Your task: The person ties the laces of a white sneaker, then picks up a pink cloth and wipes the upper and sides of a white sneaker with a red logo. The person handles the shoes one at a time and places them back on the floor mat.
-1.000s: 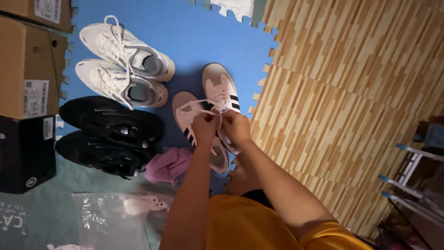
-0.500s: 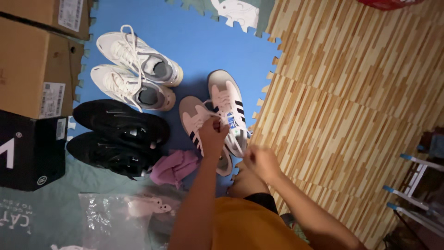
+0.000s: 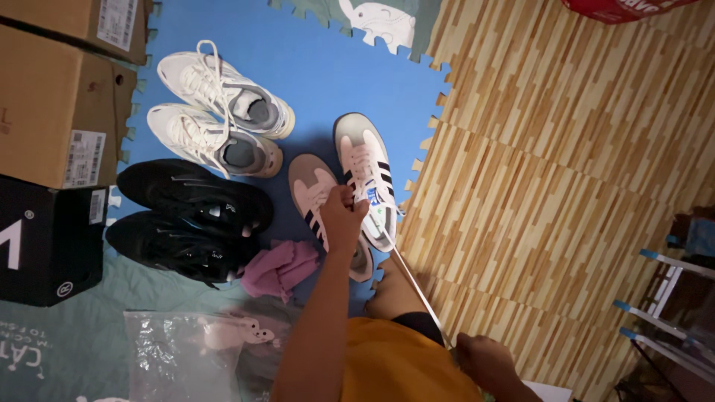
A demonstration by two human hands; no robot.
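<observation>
While left hand (image 3: 342, 217) grips pink sneaker (image 3: 322, 205) | right hand (image 3: 484, 357) holds lace (image 3: 417, 286) taut

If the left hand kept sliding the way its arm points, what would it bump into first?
The left hand rests on the striped pink sneakers and points toward their toes. Past them lies only the blue mat, so the way looks free, though depth is hard to judge.

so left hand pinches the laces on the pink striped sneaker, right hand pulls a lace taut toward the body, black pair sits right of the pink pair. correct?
One error: the black pair sits left of the pink striped sneaker, not right, as the head view shows. The left hand pinches the laces there, and the right hand pulls a lace taut toward the body.
</observation>
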